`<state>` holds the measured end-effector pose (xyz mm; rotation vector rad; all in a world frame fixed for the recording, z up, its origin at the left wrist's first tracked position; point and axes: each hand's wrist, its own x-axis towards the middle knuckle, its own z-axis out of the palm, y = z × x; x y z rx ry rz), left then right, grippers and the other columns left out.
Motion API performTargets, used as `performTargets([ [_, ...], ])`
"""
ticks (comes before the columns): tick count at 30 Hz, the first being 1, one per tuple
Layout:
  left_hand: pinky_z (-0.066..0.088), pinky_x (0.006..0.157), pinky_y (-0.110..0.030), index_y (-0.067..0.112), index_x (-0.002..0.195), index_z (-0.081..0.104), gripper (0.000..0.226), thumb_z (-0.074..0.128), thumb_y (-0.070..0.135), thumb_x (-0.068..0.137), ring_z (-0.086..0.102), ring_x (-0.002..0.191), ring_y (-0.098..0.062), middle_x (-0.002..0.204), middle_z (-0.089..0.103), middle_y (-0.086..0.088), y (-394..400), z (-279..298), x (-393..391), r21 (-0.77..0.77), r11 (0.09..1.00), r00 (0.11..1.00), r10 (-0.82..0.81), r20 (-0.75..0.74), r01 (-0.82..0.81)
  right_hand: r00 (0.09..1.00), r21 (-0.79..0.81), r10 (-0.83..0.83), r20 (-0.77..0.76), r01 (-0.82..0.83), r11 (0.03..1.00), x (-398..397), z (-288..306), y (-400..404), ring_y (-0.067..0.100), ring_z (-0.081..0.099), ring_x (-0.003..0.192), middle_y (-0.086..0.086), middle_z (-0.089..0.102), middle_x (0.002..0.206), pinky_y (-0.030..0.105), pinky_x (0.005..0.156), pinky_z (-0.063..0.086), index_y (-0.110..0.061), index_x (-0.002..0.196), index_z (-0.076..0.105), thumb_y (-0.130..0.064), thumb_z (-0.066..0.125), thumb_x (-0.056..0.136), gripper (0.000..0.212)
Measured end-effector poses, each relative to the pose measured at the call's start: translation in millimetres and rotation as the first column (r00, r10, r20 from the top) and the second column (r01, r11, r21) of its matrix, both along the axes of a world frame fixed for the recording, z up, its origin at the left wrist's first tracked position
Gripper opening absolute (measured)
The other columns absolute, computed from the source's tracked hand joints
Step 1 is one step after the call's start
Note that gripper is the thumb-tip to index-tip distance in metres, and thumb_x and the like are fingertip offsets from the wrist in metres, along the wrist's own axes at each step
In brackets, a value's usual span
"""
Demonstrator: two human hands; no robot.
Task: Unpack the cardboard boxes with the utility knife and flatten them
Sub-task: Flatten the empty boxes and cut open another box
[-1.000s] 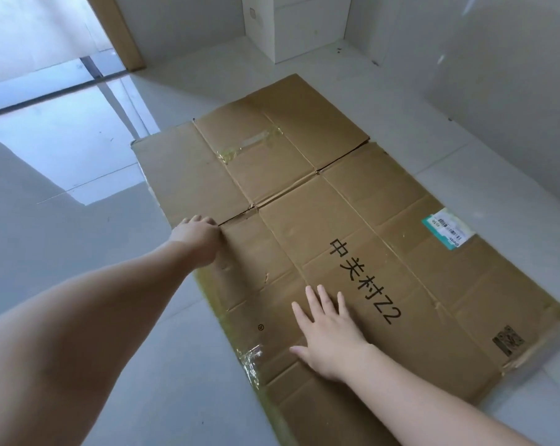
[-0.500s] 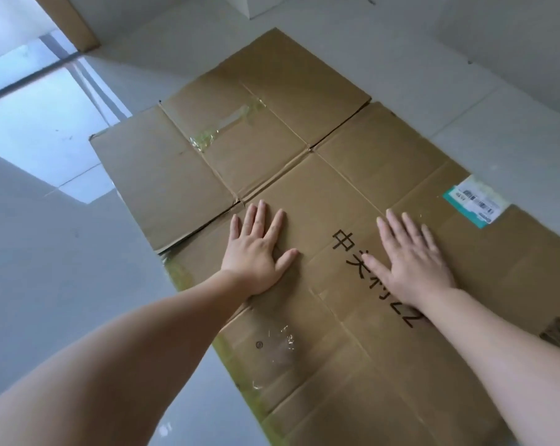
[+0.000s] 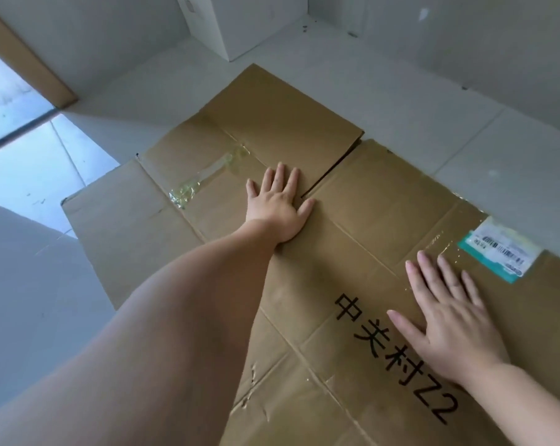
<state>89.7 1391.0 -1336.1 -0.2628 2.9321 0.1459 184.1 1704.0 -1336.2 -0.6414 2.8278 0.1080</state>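
On floor, 12 o'clock: flattened cardboard box (image 3: 384, 201).
Left hand (image 3: 277, 204): flat, pressing, holding nothing.
Right hand (image 3: 449, 317): flat, pressing, holding nothing.
Risk: creased flaps may spring up once released.

cardboard box (image 3: 368, 201): matt brown corrugated card, creased
tape (image 3: 204, 178): glossy clear plastic, wrinkled
label (image 3: 500, 249): printed paper
floor (image 3: 433, 101): smooth pale tile

Flat hands (image 3: 280, 206) on flattened cardboard box (image 3: 368, 201)

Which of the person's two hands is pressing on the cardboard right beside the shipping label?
The right hand: its fingertips nearly reach the shipping label. The left hand presses farther away, beside the tape remnant.
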Motion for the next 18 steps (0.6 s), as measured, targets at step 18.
performTargets([
  [18, -0.005, 0.117, -0.053, 0.029, 0.153, 0.004, 0.076, 0.012, 0.068, 0.088, -0.009, 0.147, -0.028, 0.160, -0.006, -0.003, 34, 5, -80, 0.024, 1.000, 0.999, -0.009, -0.045, 0.010, 0.998, 0.004, -0.017, 0.061, 0.016, 1.000, -2, 6, -2, 0.028, 0.014, 0.147, 0.007, 0.016, 0.159, 0.053, 0.113, 0.017, -0.014, 0.151, 0.025, -0.070, 0.020, 0.091, 0.082],
])
